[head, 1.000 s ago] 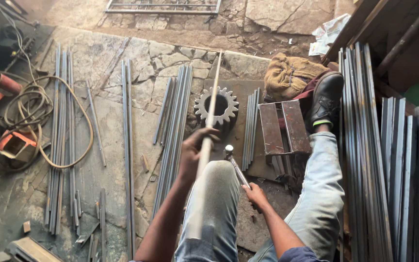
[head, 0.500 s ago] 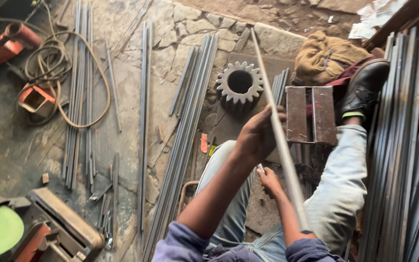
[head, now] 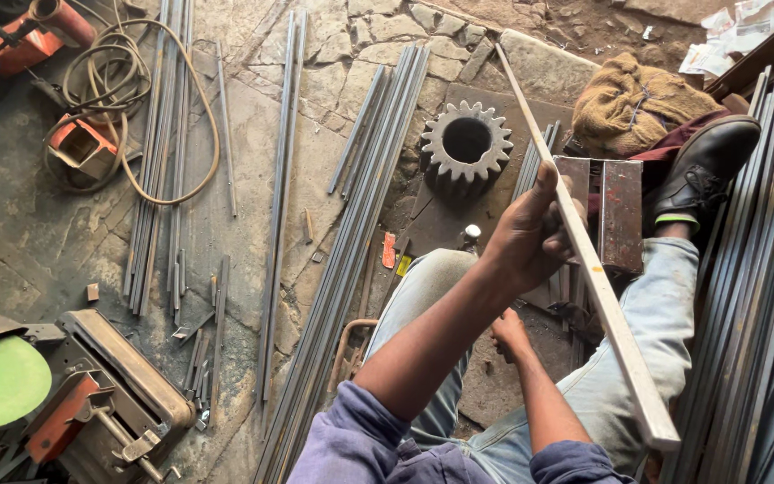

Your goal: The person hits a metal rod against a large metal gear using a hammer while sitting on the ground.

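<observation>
The left hand (head: 530, 235) grips the flat steel bar (head: 584, 260) mid-length; the half-hidden right hand (head: 508, 332) should steady its lower end.

Soft daylight — sharp, shadowless.

Bar (head: 584, 260): in left hand (head: 530, 237), slanting over the knees
Gear (head: 466, 143): on floor, beyond the knees
Rods (head: 351, 242): left of gear
Right hand (head: 508, 332): between the legs
</observation>
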